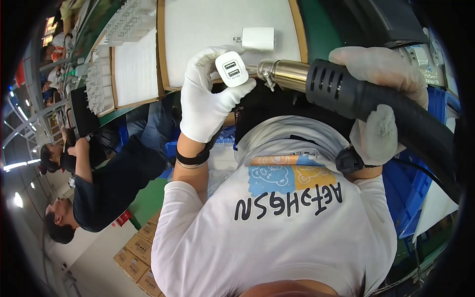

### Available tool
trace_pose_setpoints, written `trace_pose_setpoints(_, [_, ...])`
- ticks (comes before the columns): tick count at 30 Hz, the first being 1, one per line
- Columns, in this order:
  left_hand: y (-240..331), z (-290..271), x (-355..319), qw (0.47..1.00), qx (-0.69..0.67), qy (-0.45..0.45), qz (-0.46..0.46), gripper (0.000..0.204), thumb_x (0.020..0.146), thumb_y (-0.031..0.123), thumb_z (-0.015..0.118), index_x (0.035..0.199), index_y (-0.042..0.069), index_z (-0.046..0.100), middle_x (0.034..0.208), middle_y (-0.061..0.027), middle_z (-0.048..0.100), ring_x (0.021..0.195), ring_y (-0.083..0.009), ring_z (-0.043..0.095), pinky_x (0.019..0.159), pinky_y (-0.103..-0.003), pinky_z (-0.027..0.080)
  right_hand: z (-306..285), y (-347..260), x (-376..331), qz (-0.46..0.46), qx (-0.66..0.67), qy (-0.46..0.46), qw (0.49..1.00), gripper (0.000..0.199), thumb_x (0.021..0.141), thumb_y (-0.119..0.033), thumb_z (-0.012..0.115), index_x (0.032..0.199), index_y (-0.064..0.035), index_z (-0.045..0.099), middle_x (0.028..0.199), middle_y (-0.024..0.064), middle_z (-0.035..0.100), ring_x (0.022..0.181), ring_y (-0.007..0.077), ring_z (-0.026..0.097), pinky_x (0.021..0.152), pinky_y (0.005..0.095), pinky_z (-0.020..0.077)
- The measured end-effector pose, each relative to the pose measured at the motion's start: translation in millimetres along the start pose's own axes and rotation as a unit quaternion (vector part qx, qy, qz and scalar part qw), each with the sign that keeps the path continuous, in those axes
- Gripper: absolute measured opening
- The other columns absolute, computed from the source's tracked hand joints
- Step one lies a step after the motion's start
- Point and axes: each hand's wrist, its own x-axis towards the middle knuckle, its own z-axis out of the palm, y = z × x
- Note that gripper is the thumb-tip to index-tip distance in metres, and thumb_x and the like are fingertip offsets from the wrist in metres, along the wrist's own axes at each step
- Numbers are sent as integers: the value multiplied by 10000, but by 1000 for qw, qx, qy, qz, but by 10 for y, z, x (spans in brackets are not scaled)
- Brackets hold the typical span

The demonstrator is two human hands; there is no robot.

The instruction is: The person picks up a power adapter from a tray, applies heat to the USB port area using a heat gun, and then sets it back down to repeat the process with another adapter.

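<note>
My left hand, in a white glove, is shut on a small white two-port charger block and holds it up with the ports toward me. My right hand, also gloved, grips a black heat gun. The gun's metal nozzle points left and ends just beside the charger block. A second white charger lies on the white wood-framed work board beyond my hands. My white printed shirt fills the lower part of the view.
Another framed white board lies to the left, with rows of several white chargers beside it. Two other people in dark tops are at the left. Cardboard boxes are stacked lower left. Blue crates stand on the right.
</note>
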Motion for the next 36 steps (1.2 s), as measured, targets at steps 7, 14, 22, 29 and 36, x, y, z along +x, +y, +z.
trace_pose_setpoints(7, [-12,33,15,1000,4,-1,10,563,637,42,767,1075,42,412,1032,-66,544,909,-130,550,812,-255,447,-15,-75,13,33,-8,33,999,409,779,-365,619,892,19,540,907,231,607,831,267,610,764,341,481])
trace_pose_setpoints(14, [21,71,11,998,30,42,25,489,634,13,757,1032,41,475,1014,-56,560,871,-104,558,781,-238,471,-58,-65,-11,-12,26,-10,1000,420,768,-370,632,899,17,531,906,240,605,821,267,610,746,354,490])
trace_pose_setpoints(22, [74,194,-9,995,-55,84,9,411,644,-5,748,986,28,523,922,-44,615,793,-80,577,694,-189,490,-48,-87,-42,-17,23,-32,999,399,767,-337,648,922,9,523,920,230,601,840,274,608,746,358,492])
trace_pose_setpoints(29, [100,228,-41,995,7,99,16,374,664,-3,738,978,22,537,933,-63,632,803,-70,574,697,-192,486,-1,-52,-54,-40,42,3,998,393,766,-319,657,940,10,531,944,241,599,852,281,607,758,365,487])
trace_pose_setpoints(36, [99,237,-40,993,55,96,44,366,666,5,739,984,10,558,925,-59,636,786,-59,566,685,-192,483,-22,-90,-53,-27,5,-11,1000,401,751,-313,671,948,12,541,945,246,598,852,294,609,757,371,488])
